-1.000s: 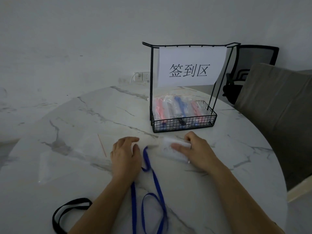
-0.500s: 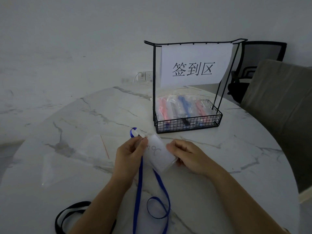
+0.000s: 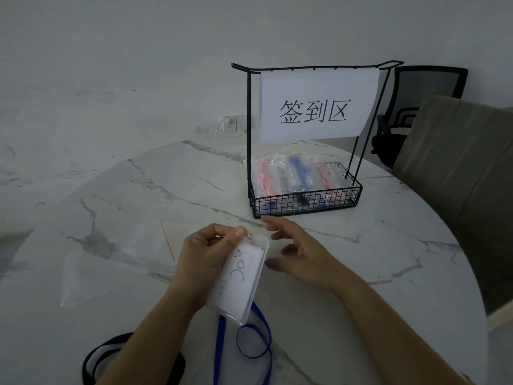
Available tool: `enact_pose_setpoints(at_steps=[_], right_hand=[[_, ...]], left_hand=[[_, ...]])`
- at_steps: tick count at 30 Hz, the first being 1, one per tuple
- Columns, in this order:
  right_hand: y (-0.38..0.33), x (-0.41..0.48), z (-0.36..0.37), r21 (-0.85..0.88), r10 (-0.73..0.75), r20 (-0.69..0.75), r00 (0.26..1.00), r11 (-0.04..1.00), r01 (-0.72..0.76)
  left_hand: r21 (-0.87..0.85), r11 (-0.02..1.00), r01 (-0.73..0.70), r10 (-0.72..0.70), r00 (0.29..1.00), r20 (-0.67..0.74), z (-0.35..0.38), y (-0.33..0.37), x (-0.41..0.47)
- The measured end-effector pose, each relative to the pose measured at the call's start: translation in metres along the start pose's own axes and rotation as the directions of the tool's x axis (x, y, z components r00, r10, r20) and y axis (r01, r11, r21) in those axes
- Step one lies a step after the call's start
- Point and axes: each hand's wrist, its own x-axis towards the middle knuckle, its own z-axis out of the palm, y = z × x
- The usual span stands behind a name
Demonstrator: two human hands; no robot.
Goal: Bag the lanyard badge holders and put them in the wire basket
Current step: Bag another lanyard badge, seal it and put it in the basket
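Observation:
My left hand point(image 3: 205, 257) pinches the top clip end of a clear badge holder point(image 3: 240, 276) with a white card inside, lifted off the table and hanging tilted. Its blue lanyard point(image 3: 255, 343) trails down in loops onto the table. My right hand point(image 3: 299, 257) hovers just right of the holder with fingers spread, touching nothing. The black wire basket point(image 3: 305, 204) stands farther back, holding several bagged holders with pink and blue lanyards under a paper sign point(image 3: 316, 107). Clear plastic bags point(image 3: 111, 259) with a red seal strip lie flat to the left.
A black lanyard point(image 3: 111, 354) lies at the near left, partly under my left arm. The round marble table point(image 3: 388, 259) drops off at right, where a padded chair point(image 3: 458, 162) and a black office chair point(image 3: 416, 107) stand. A wall socket point(image 3: 236, 123) sits behind.
My left hand lifted the badge holder by its top end so it hangs upright. My right hand let go of it and opened beside it. The view shifted closer to the basket.

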Motion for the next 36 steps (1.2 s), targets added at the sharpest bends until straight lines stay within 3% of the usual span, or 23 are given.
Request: enact_pose_setpoints(at_steps=[6, 14, 18, 20, 23, 26, 30, 33, 35, 36], right_hand=[[-0.015, -0.002, 0.005, 0.183, 0.039, 0.165, 0.985, 0.981, -0.07], [-0.019, -0.005, 0.0, 0.32, 0.056, 0.197, 0.979, 0.94, -0.119], [-0.02, -0.008, 0.003, 0.226, 0.119, 0.208, 0.971, 0.96, -0.166], [-0.021, -0.007, 0.004, 0.223, 0.148, 0.188, 0.971, 0.956, -0.189], [-0.027, -0.006, 0.005, 0.212, 0.165, 0.22, 0.962, 0.954, -0.212], [-0.033, -0.011, 0.005, 0.133, 0.148, 0.347, 0.926, 0.97, -0.205], [-0.042, -0.015, 0.004, 0.136, 0.153, 0.494, 0.856, 0.959, -0.249], [-0.043, -0.016, -0.005, 0.186, 0.1, 0.515, 0.852, 0.957, -0.225], [-0.043, -0.016, -0.01, 0.296, 0.039, 0.473, 0.88, 0.934, -0.201], [-0.042, -0.016, -0.012, 0.372, 0.012, 0.433, 0.901, 0.908, -0.19]], left_hand=[[-0.006, 1.0, 0.013, -0.013, 0.998, -0.064, 0.001, -0.001, 0.001], [-0.324, 0.909, 0.263, -0.319, 0.939, -0.131, -0.002, -0.008, 0.006], [-0.442, 0.817, 0.371, -0.439, 0.896, -0.059, -0.006, -0.009, 0.009], [-0.493, 0.777, 0.39, -0.432, 0.901, 0.033, -0.01, -0.004, 0.011], [-0.61, 0.732, 0.304, -0.333, 0.94, 0.069, -0.015, -0.004, 0.014], [-0.581, 0.79, 0.195, -0.281, 0.958, -0.06, -0.016, -0.011, 0.018], [-0.481, 0.874, 0.067, -0.239, 0.921, -0.308, -0.019, -0.015, 0.017], [-0.161, 0.987, 0.021, -0.098, 0.867, -0.489, -0.019, -0.019, 0.017], [0.057, 0.998, -0.008, 0.035, 0.874, -0.485, -0.018, -0.02, 0.017], [0.085, 0.996, -0.03, 0.065, 0.893, -0.445, -0.017, -0.019, 0.017]])
